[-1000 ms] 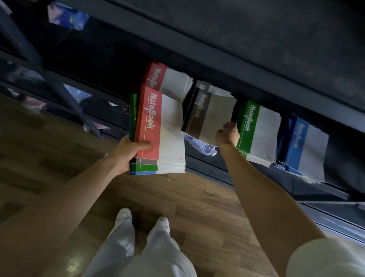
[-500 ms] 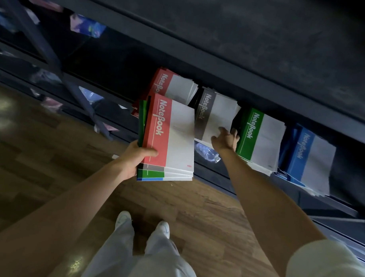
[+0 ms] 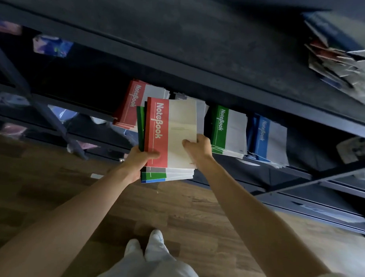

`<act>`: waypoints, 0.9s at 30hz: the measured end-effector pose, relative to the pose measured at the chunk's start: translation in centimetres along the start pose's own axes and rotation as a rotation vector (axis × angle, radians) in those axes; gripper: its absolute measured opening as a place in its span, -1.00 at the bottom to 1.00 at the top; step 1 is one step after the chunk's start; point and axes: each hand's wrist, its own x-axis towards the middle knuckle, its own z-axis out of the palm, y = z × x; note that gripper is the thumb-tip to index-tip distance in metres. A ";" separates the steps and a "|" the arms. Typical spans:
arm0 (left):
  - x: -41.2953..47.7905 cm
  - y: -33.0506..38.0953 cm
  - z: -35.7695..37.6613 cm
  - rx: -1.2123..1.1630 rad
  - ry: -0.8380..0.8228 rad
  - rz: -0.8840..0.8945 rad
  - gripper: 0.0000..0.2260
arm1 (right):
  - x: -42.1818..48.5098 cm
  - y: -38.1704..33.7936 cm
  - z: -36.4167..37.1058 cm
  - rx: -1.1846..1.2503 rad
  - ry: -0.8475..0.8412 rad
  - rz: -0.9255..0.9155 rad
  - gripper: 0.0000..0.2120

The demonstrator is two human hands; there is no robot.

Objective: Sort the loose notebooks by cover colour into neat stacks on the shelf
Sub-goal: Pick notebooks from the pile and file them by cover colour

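**Q:** Where are the loose notebooks?

**A:** In my grip, in front of the shelf (image 3: 301,155) and above the wooden floor (image 3: 175,210). It is a mixed bundle (image 3: 168,176). Grey, green and blue edges show at its near end, and a green spine shows at its left side. The red notebook (image 3: 169,131) lies on top, cover up.

**Q:** Left hand?

**A:** My left hand (image 3: 138,163) grips the bundle at its near left corner. The thumb lies across the red band and the fingers are curled underneath, out of sight.

**Q:** Right hand?

**A:** My right hand (image 3: 198,147) pinches the red notebook at its right edge. The thumb presses the pale part of the cover and the fingers are curled round behind the edge. I cannot tell whether they catch more than that one notebook.

**Q:** What is on the shelf?

**A:** Sorted stacks in a row, all lying flat. The red stack (image 3: 133,105) is at the far left, just beyond the bundle. Another stack (image 3: 201,110) is almost hidden behind the bundle, so I cannot read its colour. To the right comes the green stack (image 3: 229,131), then the blue stack (image 3: 268,139), each just beside the last.

**Q:** Anything else?

**A:** A blurred, untidy pile (image 3: 341,67) lies on the top board at the far right. My white shoes (image 3: 151,243) are below, near the bottom edge.
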 end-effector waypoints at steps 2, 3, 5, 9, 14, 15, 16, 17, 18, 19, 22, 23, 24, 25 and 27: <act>-0.4 0.5 -0.4 -0.028 0.007 -0.014 -0.63 | 0.0 -0.3 -0.1 -0.012 0.026 0.005 -0.74; -0.5 0.8 -0.6 -0.053 0.010 -0.024 -0.65 | 0.0 -0.5 -0.3 -0.021 0.027 -0.004 -0.67; -0.7 1.3 -1.3 -0.096 0.021 -0.032 -0.69 | 0.4 -1.0 -0.2 -0.022 0.042 -0.040 -0.66; -0.4 2.0 -2.9 -0.142 0.071 -0.008 -0.75 | 1.2 -2.2 0.5 0.020 0.029 -0.068 -0.77; 0.4 3.0 -5.0 -0.214 0.134 0.028 -0.80 | 1.9 -3.8 2.0 0.108 -0.202 0.100 -0.38; 0.5 3.3 -5.5 -0.218 0.136 0.028 -0.79 | 2.1 -4.1 2.6 0.063 -0.221 0.116 -0.36; 0.8 3.6 -6.1 -0.214 0.142 0.025 -0.78 | 2.4 -4.2 3.2 -0.003 -0.217 0.091 -0.32; 1.1 4.0 -6.7 -0.208 0.148 0.022 -0.77 | 2.9 -4.4 4.0 -0.043 -0.205 0.051 -0.29; 1.5 4.4 -7.5 -0.200 0.151 0.017 -0.76 | 3.3 -4.7 4.7 -0.080 -0.180 0.001 -0.26; 1.9 4.8 -8.3 -0.188 0.152 0.011 -0.77 | 3.9 -4.9 5.4 -0.111 -0.152 -0.034 -0.26; 3.2 6.1 -11.1 -0.157 0.147 -0.017 -0.78 | 5.4 -6.1 7.6 -0.180 -0.004 -0.025 -0.50; 3.6 6.5 -12.2 -0.155 0.146 -0.027 -0.79 | 5.9 -6.4 8.3 -0.204 0.045 0.000 -0.59; 4.0 6.9 -13.4 -0.155 0.148 -0.034 -0.80 | 6.5 -6.7 9.1 -0.229 0.084 0.018 -0.66; 4.4 7.4 -14.8 -0.147 0.149 -0.038 -0.79 | 7.1 -6.8 10.0 -0.247 0.123 0.029 -0.70; 5.3 8.2 -17.4 -0.114 0.139 -0.052 -0.75 | 7.8 -7.2 11.4 -0.338 0.173 0.037 -0.71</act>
